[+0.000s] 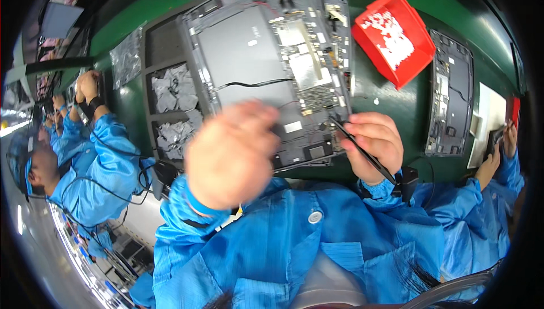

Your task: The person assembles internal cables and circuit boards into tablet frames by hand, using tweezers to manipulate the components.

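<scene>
In front of me lies an opened, flat dark-grey electronic device [241,45] with a circuit board [303,68] along its right part and a black cable [255,84] across the middle. My right hand [381,142] grips black tweezers [367,155], whose tip meets the board's lower right edge. Over the device's lower left part is my left hand [232,156], smeared by motion. Its fingers are too blurred to show whether they hold anything.
A red bin [419,45] with small white pieces stands right of the device. A compartmented grey tray [148,91] holds crumpled grey pieces [174,89]. A clear plastic bag [126,57] lies left, another opened device [453,91] right. Co-workers in blue [93,167] sit on both sides.
</scene>
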The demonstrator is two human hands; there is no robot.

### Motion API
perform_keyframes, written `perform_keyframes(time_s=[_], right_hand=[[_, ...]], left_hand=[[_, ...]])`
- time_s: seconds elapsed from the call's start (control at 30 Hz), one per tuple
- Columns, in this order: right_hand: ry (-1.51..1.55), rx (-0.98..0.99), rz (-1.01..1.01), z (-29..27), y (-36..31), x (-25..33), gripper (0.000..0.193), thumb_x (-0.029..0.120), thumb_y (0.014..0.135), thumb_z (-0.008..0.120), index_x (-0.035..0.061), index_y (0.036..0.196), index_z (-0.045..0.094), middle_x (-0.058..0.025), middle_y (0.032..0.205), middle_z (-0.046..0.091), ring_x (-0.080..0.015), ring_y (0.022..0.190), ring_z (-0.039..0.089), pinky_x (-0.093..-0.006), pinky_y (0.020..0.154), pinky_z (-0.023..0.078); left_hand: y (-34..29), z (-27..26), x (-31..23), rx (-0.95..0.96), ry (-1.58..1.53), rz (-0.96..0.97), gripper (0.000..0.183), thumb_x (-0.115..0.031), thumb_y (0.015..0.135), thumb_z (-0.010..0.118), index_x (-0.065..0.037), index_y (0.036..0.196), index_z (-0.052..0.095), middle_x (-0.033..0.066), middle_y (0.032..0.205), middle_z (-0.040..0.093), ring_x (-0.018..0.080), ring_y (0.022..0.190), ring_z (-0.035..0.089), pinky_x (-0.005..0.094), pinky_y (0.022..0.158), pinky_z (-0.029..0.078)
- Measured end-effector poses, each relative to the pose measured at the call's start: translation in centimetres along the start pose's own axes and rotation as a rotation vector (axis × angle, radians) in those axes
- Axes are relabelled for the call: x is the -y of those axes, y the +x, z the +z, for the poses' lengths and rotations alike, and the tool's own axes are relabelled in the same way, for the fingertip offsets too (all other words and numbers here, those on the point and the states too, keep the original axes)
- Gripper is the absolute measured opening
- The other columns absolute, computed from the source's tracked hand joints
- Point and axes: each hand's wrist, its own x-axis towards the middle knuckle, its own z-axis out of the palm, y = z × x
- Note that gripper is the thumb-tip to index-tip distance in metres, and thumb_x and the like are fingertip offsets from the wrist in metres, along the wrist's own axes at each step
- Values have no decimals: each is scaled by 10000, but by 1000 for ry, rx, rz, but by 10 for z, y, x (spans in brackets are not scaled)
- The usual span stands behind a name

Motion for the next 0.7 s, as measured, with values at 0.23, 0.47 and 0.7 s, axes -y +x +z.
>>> perform_keyframes(time_s=[0.23, 0.47, 0.7], right_hand=[[-15, 25, -80, 2, -3, -6, 342, -31, 586, 780, 21, 791, 511, -138, 872, 647, -305, 824, 644, -346, 648, 531], [-11, 43, -106, 2, 3, -8, 323, 1, 588, 796, 35, 761, 524, -117, 854, 650, -287, 808, 654, -326, 606, 535], [47, 29, -93, 0, 0, -10, 327, -1, 603, 788, 41, 782, 518, -116, 888, 644, -281, 830, 651, -338, 664, 552]], left_hand=[[-59, -16, 148, 142, 259, -355, 322, 40, 737, 595, -21, 1053, 607, 135, 1014, 615, 288, 951, 583, 340, 795, 474], [-69, -16, 149, 201, 204, -446, 201, 39, 681, 656, 6, 877, 624, 131, 924, 612, 289, 832, 601, 335, 694, 500], [-70, -41, 140, 185, 211, -587, 137, 56, 734, 646, 18, 848, 582, 99, 823, 550, 174, 726, 580, 255, 598, 500]])
